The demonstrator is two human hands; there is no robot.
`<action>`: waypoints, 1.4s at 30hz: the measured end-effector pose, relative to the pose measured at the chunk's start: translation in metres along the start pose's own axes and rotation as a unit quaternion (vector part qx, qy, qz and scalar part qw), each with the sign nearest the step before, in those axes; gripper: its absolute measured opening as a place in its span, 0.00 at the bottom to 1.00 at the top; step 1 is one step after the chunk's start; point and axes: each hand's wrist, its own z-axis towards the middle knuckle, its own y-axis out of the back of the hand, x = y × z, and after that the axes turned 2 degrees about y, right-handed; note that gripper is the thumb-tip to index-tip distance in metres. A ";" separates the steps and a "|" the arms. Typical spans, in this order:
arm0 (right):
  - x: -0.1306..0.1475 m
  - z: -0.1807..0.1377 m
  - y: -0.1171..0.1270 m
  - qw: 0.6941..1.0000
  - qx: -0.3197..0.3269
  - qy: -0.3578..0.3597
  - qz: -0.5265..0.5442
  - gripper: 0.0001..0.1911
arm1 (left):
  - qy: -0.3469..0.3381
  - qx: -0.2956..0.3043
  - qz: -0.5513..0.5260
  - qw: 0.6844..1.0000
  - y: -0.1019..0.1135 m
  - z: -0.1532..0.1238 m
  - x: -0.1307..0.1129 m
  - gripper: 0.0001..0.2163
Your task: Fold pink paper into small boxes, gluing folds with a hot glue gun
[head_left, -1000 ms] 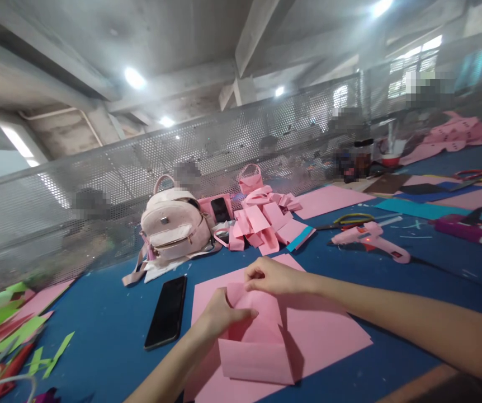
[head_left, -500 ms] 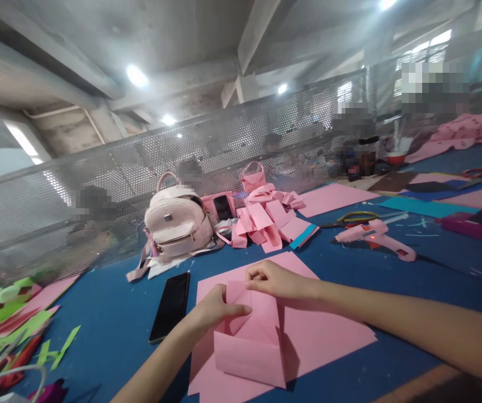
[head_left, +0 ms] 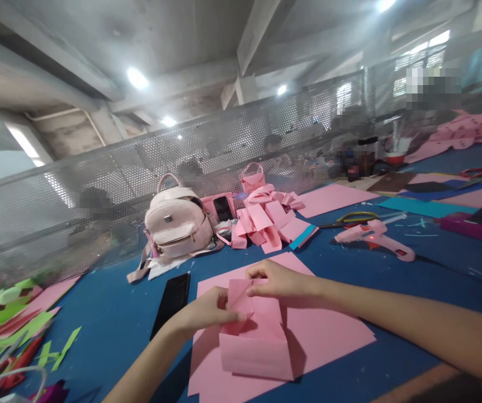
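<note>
A folded pink paper piece (head_left: 255, 341) stands like an open box on a flat pink sheet (head_left: 329, 330) on the blue table. My left hand (head_left: 207, 310) pinches the near left flap of the folded paper, fingers closed on it. My right hand (head_left: 277, 279) pinches the upper flap from the far side, also closed on the paper. Both hands meet at the top of the fold.
A black phone (head_left: 171, 299) lies left of the sheet. Behind are a pink backpack (head_left: 178, 226), a pile of folded pink paper pieces (head_left: 266, 218), a pink glue gun (head_left: 375, 238) and scissors (head_left: 352, 219). Green paper scraps (head_left: 10, 324) lie at the left. A perforated metal screen (head_left: 119, 179) borders the table.
My left hand moved slightly right and pressed the flap inward; the folded paper stands squarer and more closed. The right hand stayed at the top flap.
</note>
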 end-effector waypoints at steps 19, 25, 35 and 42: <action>0.003 -0.005 -0.006 0.994 -0.001 -0.062 0.091 0.09 | 0.015 0.032 -0.120 0.992 -0.006 0.001 -0.001 0.16; -0.024 0.010 0.005 0.979 -0.173 -0.073 0.077 0.09 | -0.042 -0.096 -0.333 0.937 0.003 0.021 0.017 0.24; -0.018 0.008 -0.002 0.963 -0.193 -0.091 0.166 0.19 | -0.039 -0.111 -0.371 0.921 -0.003 0.020 0.018 0.22; -0.023 0.012 0.004 0.965 -0.192 -0.096 0.153 0.25 | -0.021 -0.122 -0.251 0.960 0.012 0.016 0.017 0.21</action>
